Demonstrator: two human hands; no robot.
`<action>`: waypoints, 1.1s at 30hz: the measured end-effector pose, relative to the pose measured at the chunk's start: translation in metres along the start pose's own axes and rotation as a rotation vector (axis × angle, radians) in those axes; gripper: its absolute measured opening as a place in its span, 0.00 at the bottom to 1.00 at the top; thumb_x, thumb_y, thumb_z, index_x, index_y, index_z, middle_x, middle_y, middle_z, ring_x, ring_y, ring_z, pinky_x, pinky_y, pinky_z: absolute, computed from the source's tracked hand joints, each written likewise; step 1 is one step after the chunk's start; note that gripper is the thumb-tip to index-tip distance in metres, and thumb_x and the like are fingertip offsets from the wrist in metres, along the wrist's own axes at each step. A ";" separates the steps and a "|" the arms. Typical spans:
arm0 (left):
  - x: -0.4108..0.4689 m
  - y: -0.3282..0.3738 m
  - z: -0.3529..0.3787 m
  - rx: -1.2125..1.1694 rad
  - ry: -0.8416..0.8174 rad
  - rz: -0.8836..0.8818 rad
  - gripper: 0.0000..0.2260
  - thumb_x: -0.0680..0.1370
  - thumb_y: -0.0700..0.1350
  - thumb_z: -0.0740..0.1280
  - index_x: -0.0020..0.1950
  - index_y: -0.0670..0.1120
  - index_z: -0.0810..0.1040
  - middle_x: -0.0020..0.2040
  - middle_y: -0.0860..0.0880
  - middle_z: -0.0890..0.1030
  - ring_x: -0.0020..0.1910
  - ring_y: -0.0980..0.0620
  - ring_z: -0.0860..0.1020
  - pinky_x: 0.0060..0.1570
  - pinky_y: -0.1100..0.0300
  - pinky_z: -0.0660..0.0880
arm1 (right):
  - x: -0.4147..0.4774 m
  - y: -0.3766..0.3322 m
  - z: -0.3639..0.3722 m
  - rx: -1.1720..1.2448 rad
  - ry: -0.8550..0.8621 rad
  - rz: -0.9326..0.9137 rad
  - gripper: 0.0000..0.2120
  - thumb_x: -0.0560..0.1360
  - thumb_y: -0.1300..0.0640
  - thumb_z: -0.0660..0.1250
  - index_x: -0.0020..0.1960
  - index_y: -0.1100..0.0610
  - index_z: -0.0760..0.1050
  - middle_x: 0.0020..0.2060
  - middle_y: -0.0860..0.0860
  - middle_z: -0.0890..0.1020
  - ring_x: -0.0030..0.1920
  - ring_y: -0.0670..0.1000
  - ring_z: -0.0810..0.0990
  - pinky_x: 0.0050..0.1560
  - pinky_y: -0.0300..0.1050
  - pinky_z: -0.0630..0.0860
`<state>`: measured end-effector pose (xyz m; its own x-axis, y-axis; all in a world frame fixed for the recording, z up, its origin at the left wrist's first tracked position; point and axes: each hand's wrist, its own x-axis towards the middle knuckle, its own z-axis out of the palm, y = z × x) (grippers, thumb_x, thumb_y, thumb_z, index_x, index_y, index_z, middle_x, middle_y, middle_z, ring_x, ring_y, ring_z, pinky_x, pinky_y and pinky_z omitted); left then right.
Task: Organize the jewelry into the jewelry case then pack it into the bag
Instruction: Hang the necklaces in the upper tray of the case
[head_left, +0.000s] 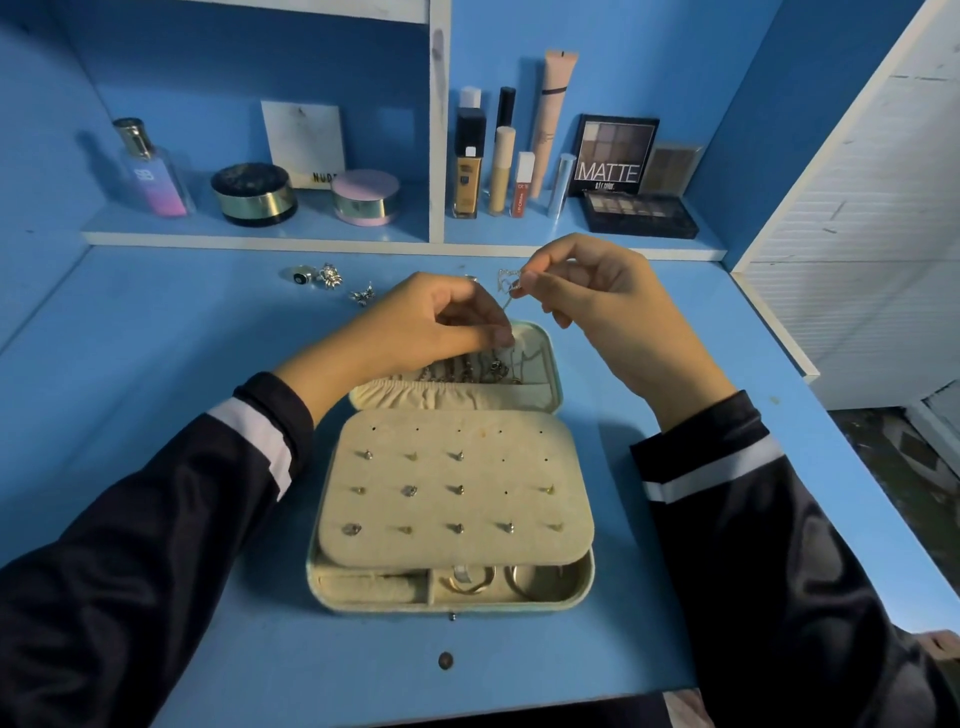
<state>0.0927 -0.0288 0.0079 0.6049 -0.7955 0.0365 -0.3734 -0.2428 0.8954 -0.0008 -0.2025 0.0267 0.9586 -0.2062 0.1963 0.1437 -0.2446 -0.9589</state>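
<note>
a thin silver chain (507, 301), just above centre, is held taut between two hands, likely to keep it untangled. the left hand (436, 322) pinches its lower end over the lid pocket of the open jewelry case (587, 582). the right hand (597, 296) pinches its upper end at 1 o'clock. loose rings (317, 275) wait at 11 o'clock.

the case (583, 586) sits open on the desk (156, 364), lid (549, 364) behind base. a stud panel (519, 545) covers the base, rings (470, 579) in the front compartments. above the lid, left hand (431, 317) and right hand (597, 291) pinch a chain (506, 304). loose pieces (323, 274) lie behind-left of the case. the shelf (260, 236) behind holds perfume (150, 171), jars (253, 193), tubes (501, 171), palettes (638, 213), left to right.
</note>
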 end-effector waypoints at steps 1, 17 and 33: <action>0.000 -0.001 -0.001 0.018 0.012 0.010 0.05 0.74 0.45 0.74 0.48 0.47 0.83 0.46 0.51 0.86 0.49 0.53 0.83 0.58 0.52 0.78 | 0.000 0.000 -0.001 0.004 0.010 0.003 0.03 0.76 0.63 0.69 0.44 0.58 0.77 0.38 0.52 0.84 0.34 0.45 0.74 0.37 0.39 0.69; -0.019 -0.008 -0.024 0.403 0.117 0.052 0.05 0.75 0.45 0.73 0.44 0.55 0.81 0.33 0.67 0.78 0.32 0.65 0.73 0.33 0.76 0.67 | -0.004 0.001 -0.016 -0.084 0.002 0.050 0.04 0.74 0.68 0.70 0.45 0.61 0.79 0.32 0.48 0.81 0.31 0.40 0.75 0.34 0.31 0.68; -0.017 0.002 -0.010 0.296 -0.004 0.031 0.04 0.74 0.43 0.75 0.46 0.51 0.84 0.40 0.56 0.83 0.33 0.67 0.75 0.36 0.75 0.69 | -0.005 0.008 -0.016 -0.254 -0.217 0.066 0.03 0.73 0.66 0.71 0.46 0.61 0.81 0.38 0.54 0.84 0.39 0.46 0.80 0.45 0.35 0.75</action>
<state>0.0888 -0.0107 0.0132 0.5876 -0.8069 0.0599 -0.5812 -0.3694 0.7251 -0.0081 -0.2190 0.0216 0.9977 -0.0295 0.0612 0.0401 -0.4712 -0.8811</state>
